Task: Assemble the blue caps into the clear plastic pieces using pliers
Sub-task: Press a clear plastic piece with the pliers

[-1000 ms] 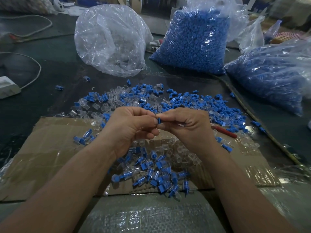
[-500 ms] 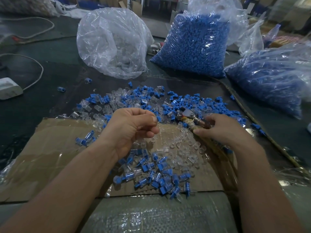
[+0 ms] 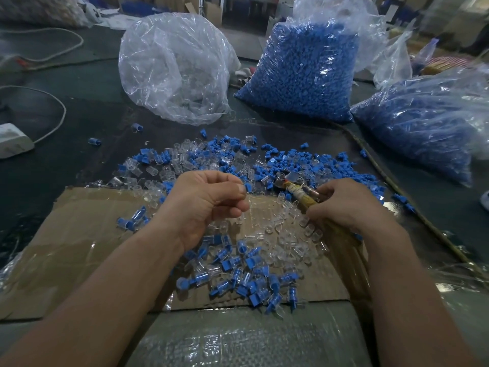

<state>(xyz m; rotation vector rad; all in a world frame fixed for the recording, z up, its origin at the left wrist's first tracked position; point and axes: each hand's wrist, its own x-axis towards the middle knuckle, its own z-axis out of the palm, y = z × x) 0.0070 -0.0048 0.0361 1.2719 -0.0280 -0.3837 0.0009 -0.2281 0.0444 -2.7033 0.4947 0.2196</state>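
Observation:
My left hand [image 3: 209, 200] hovers over the cardboard and pinches a small blue cap [image 3: 248, 187] set in a clear piece between thumb and forefinger. My right hand [image 3: 346, 205] grips the taped handles of the pliers [image 3: 293, 188], whose metal jaws point left toward the cap, a short gap away. Loose blue caps and clear pieces [image 3: 211, 157] lie scattered beyond my hands. A heap of assembled blue-and-clear parts [image 3: 246, 276] sits on the cardboard below my wrists, with loose clear pieces [image 3: 288, 234] beside it.
A cardboard sheet [image 3: 66, 247] covers the near table. At the back stand a clear bag of clear pieces [image 3: 172, 70] and two bags of blue caps [image 3: 301, 72] [image 3: 428, 123]. A white power block [image 3: 13, 141] with a cable lies far left.
My right hand left the cap, moved right, picked up the pliers and now points them at the cap. My left hand stayed in place holding the piece.

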